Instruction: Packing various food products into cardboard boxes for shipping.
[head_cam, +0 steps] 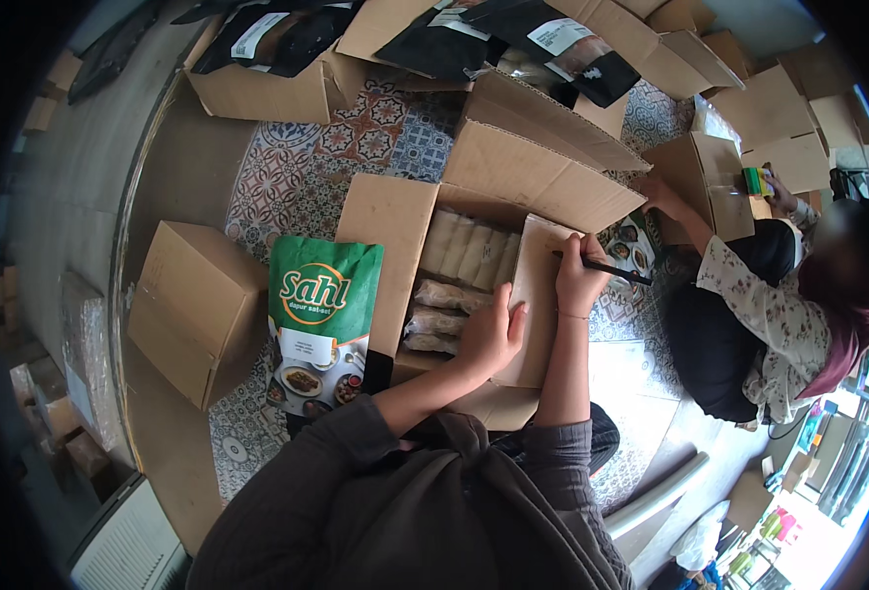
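My right hand (580,274) is closed around a black pen (622,273), its tip near the upper part of a cardboard flap (541,317). My left hand (492,330) is at that flap's left edge, thumb against it; whether the fingers grip it is hidden. The flap belongs to an open cardboard box (386,273) in front of me. Inside lie several pale rolls in clear wrap (464,247), with several smaller wrapped packs (434,321) below them. A green and white food pouch (325,295) stands against the box's left side.
A closed carton (191,310) is at left. Boxes with black pouches (264,44) stand ahead on patterned flooring (279,177). At right a person (759,310) crouches, one hand by a carton (696,184), the other holding a green-yellow item (757,181). A pale tube (659,494) lies lower right.
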